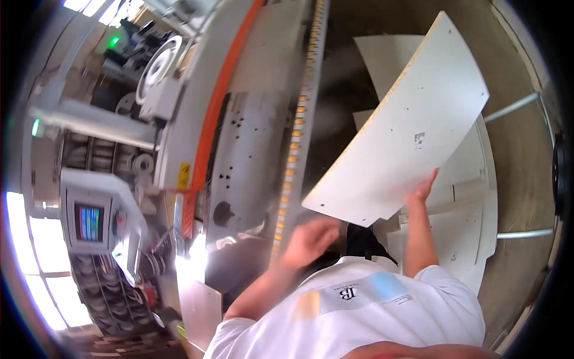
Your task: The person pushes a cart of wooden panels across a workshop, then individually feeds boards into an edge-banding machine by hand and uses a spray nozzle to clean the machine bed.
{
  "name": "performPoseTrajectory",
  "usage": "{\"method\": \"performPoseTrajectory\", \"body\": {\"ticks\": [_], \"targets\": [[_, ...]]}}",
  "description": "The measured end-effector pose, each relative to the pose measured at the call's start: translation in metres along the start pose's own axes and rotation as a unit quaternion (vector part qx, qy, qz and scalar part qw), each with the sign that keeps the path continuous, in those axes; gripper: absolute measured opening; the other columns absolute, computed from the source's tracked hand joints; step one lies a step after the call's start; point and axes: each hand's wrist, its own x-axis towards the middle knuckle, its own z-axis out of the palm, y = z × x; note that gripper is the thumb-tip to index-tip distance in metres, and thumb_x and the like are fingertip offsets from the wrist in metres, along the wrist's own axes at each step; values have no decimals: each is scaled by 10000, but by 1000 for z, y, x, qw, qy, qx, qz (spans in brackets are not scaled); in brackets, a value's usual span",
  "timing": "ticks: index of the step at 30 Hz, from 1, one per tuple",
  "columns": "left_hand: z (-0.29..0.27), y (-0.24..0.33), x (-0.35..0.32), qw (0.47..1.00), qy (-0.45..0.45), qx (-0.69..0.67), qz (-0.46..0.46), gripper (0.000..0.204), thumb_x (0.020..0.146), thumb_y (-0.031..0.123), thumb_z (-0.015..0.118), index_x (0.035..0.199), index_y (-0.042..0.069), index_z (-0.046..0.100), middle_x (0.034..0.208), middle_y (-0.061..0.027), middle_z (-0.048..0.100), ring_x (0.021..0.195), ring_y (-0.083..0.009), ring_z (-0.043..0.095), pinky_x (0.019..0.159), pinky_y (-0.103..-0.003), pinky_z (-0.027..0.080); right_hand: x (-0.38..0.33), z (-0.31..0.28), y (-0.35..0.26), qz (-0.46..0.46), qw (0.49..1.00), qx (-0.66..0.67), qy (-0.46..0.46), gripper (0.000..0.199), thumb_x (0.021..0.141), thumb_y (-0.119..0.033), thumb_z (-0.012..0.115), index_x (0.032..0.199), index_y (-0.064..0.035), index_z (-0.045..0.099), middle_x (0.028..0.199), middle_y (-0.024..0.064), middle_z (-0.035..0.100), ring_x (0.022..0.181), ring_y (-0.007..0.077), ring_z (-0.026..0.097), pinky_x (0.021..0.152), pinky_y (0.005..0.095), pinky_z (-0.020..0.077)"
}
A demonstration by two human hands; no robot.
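Note:
A large white panel (412,125) with a raw chipboard edge slants up in front of me on the right. It has small drilled holes, a notched near corner and a small printed label (420,140). My right hand (423,188) is closed on its near right edge, the thumb on the upper face and the other fingers hidden beneath. My left hand (314,240) is just short of the panel's near left corner, apart from it. That hand is smeared by motion, its fingers seem curled, and nothing shows in it.
More white panels (439,230) lie stacked under and beside the raised one. To the left runs a long machine with a strip of yellow rollers (293,149) and an orange band (224,90). Its control screen (89,222) stands farther left, near shelves holding rolls (110,293).

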Motion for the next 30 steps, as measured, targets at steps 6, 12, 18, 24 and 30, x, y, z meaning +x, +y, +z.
{"method": "performPoseTrajectory", "body": {"ticks": [6, 12, 18, 24, 30], "targets": [[-54, 50, 7, 952, 187, -161, 181, 895, 870, 186, 797, 1569, 20, 262, 1598, -172, 364, 1460, -304, 391, 1154, -443, 356, -38, 105, -74, -85, 984, -89, -126, 798, 1008, -663, 447, 1467, -11, 462, 1455, 93, 525, 1301, 257, 508, 1108, 407, 393], [-81, 30, -69, 877, 98, -446, 149, 791, 884, 130, 772, 1531, 15, 331, 1352, -92, 580, 1232, -194, 561, 1086, -381, 431, -40, 168, -90, -241, 867, -373, -228, 629, 990, -629, 538, 983, -20, 697, 814, -22, 597, 757, 133, 554, 670, 306, 448], [-39, -116, -190, 889, 211, -406, -23, 576, 878, 223, 787, 1358, 3, 557, 1277, -86, 618, 1196, -226, 544, 1032, -412, 444, -157, 263, 5, -344, 565, -608, -439, 645, 998, -559, 580, 632, -81, 348, 613, -62, 314, 619, 90, 309, 540, 337, 243], [57, -206, -296, 667, 295, -677, -99, 544, 906, 166, 708, 1394, 29, 511, 1356, -141, 592, 1260, -328, 555, 1126, -500, 399, -294, 311, 145, -262, 278, -729, -567, 922, 803, -899, 469, 626, -3, 597, 625, 162, 591, 613, 320, 591, 605, 444, 444], [105, -237, -374, 570, 350, -743, 14, 347, 930, 283, 655, 1190, 52, 669, 1236, -94, 675, 1248, -277, 572, 1137, -485, 374, -402, 291, 255, -311, 226, -614, -689, 604, 870, -663, 619, 1052, -96, 718, 1055, 147, 711, 1016, 322, 664, 890, 433, 508]]}}
